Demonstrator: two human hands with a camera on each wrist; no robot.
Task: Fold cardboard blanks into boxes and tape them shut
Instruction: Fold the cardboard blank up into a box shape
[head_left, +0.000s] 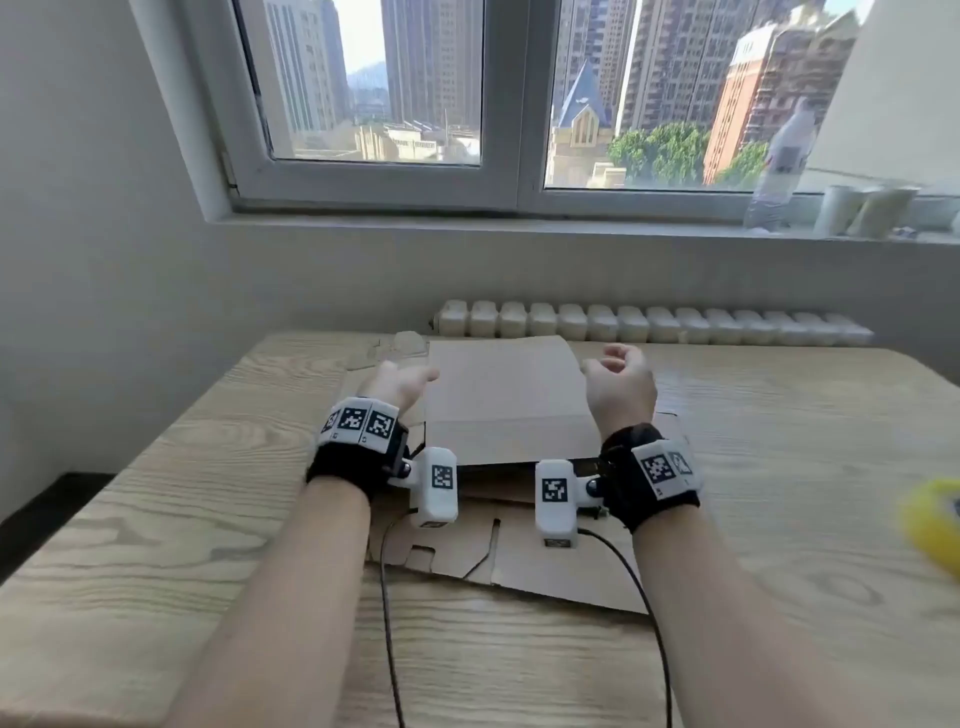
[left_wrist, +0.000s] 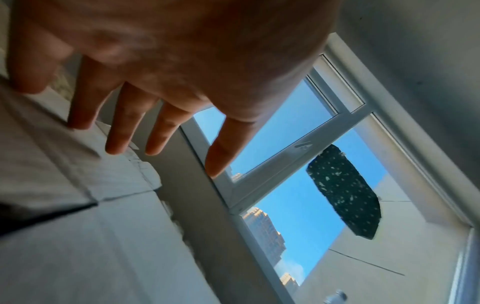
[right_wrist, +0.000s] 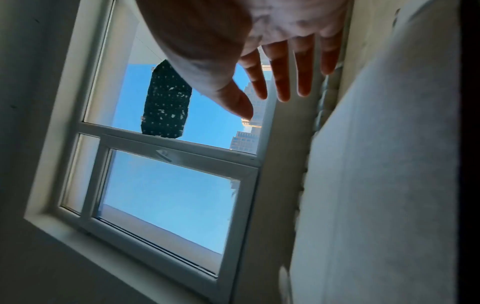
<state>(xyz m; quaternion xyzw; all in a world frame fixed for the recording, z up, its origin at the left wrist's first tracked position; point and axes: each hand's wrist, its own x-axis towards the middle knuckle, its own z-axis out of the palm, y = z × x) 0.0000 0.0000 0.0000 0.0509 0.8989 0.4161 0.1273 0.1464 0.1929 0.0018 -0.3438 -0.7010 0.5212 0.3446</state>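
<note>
Cardboard sits between my two hands: a partly raised box (head_left: 506, 400) in plain brown board, resting on further flat blanks (head_left: 519, 551) in the middle of the wooden table (head_left: 208, 519). My left hand (head_left: 400, 387) is at the box's left edge with fingers straight and spread; the left wrist view shows the fingertips (left_wrist: 78, 121) at or just above a cardboard flap, and I cannot tell whether they touch it. My right hand (head_left: 621, 387) hovers just beside the box's right edge, fingers loosely curled in the head view and extended in the right wrist view, holding nothing. The hands are apart, one on each side of the box, and neither grips anything.

The box's near end is open, showing a dark gap under the top panel. I judge the folding stage to be in hand; no tape is on the board that I can see.

Risks from here:
- Uneven pressure from one hand could skew the box or flatten it onto the blanks below.
- The loose blanks underneath may slide, carrying the box with them.
- The wrist cables (head_left: 387, 597) trail across the near cardboard and could snag a flap.

A blurred yellow object (head_left: 932, 525) lies at the table's right edge, possibly the tape; I cannot confirm this. The window (head_left: 498, 104) and radiator (head_left: 649, 325) stand beyond the far edge.
</note>
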